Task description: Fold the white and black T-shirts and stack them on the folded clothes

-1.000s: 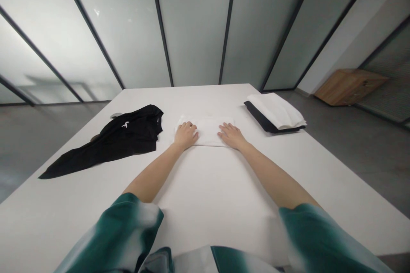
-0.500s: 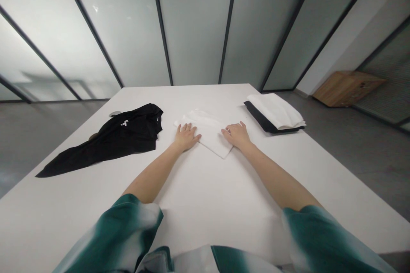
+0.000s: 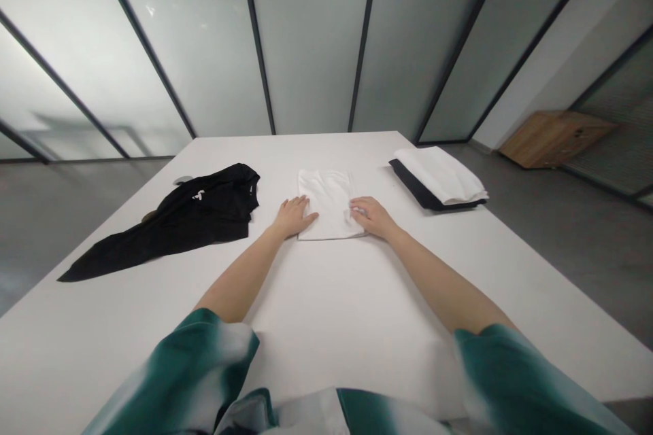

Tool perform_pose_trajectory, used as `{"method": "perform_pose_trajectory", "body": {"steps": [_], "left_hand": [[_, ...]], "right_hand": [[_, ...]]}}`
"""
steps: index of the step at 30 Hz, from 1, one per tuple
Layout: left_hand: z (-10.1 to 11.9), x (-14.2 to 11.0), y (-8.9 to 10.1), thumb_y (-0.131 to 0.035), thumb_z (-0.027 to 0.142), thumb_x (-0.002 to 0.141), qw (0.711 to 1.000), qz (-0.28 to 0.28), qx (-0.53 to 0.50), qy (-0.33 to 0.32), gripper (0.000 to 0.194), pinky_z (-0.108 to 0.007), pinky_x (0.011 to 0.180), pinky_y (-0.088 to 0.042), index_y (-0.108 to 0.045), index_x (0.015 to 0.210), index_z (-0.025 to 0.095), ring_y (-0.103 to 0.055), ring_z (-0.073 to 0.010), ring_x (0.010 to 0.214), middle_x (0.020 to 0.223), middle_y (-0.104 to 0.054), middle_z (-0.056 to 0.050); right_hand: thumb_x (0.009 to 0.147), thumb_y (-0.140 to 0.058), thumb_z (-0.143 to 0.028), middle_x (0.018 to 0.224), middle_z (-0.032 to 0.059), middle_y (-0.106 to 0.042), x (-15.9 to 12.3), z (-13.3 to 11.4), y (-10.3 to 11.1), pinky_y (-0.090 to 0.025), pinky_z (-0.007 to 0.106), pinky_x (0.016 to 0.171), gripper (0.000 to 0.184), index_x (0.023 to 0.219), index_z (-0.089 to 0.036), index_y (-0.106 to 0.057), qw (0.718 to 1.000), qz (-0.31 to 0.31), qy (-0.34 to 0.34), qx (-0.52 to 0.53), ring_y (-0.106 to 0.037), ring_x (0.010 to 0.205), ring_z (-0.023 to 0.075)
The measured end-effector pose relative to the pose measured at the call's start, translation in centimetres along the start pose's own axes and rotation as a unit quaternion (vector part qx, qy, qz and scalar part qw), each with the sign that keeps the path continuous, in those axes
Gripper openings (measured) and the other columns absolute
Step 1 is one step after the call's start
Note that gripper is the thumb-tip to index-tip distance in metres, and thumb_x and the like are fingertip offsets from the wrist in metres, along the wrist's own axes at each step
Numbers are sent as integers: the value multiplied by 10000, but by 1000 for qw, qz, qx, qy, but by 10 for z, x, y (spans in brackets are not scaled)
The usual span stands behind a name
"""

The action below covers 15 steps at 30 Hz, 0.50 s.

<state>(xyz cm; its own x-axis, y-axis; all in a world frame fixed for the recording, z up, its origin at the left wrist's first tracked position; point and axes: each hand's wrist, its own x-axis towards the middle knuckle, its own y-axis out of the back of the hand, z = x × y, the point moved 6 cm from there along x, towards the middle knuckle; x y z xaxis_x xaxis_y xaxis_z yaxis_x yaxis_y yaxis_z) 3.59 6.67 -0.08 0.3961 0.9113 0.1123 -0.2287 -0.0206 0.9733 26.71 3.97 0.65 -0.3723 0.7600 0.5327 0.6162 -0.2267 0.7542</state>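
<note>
A folded white garment (image 3: pixel 328 200) lies on the white table (image 3: pixel 326 299), its long side pointing away from me. My left hand (image 3: pixel 293 216) rests flat at its near left corner, fingers stretched out and touching the cloth edge. My right hand (image 3: pixel 372 216) lies at its near right edge, fingers slightly curled and pressed on the fabric. A crumpled black garment (image 3: pixel 188 217) with a small white mark lies to the left of my left hand.
A stack of folded clothes, white on top (image 3: pixel 443 177) and black beneath, sits at the table's right side. Frosted glass panels stand beyond the far edge. A wooden cabinet (image 3: pixel 554 136) is on the floor at right.
The white garment has been turned about a quarter turn, from lying crosswise to lying lengthwise away from me. Both hands stayed at its near corners.
</note>
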Motion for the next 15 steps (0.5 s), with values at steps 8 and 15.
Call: {"method": "perform_pose_trajectory", "body": {"steps": [8,15], "left_hand": [[23,-3,10,-520,405,896,989,48,-22,-140,293,-390,899,-469,-682,950,167,-632,-255,974,984,-693,-115],[35,-9,1,-641,592,793,975,18,-28,-218,547,-420,1056,-398,-687,1137,168,-555,-304,1228,1294,-634,-142]], "right_hand": [[853,-596,-276,1000,97,-728,2,-23,-16,-473,391,922,164,891,-194,-733,993,-97,41,-59,-643,1005,247],[911,-528,-243,1100,112,-710,1,0,-13,-450,401,945,211,983,-186,-718,984,-83,-68,-140,-618,1046,257]]}}
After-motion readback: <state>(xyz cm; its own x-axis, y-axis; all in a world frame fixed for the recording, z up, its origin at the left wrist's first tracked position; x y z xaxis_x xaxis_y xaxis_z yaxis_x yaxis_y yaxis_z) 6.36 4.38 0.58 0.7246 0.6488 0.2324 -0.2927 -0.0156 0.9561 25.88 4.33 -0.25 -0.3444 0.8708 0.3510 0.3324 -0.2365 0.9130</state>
